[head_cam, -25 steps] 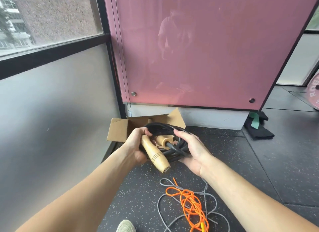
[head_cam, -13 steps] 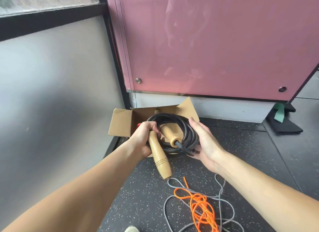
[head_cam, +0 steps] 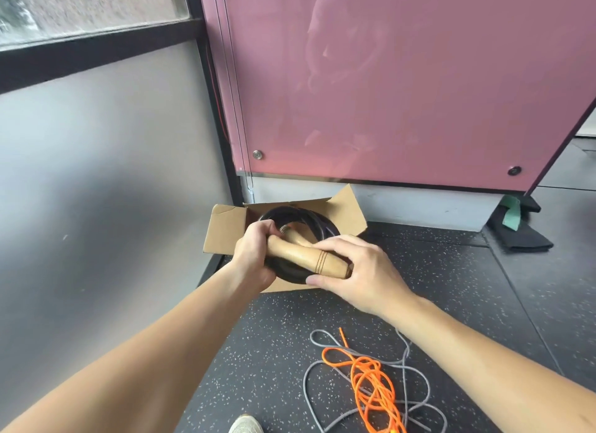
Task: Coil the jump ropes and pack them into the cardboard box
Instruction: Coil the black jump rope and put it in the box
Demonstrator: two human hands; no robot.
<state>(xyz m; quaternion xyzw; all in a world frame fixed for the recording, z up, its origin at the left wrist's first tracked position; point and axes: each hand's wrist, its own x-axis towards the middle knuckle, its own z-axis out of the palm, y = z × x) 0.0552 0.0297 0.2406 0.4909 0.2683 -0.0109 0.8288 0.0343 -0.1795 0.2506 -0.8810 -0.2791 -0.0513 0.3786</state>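
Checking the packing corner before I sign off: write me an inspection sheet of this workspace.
surface: dark speckled floor, ropes lying on it.
job's things: open cardboard box by the wall; black rope coiled, held at the box's opening, its wooden handle across it; orange rope and grey rope loose, tangled on the floor.
clutter: black item with a green strip at the panel's foot; shoe tip at the bottom edge.
hands: left hand grips the handle's thin end; right hand holds its thick end.
cables: thin red line down the window frame, possibly a wire.
surroundings: pink panel, frosted glass, window.
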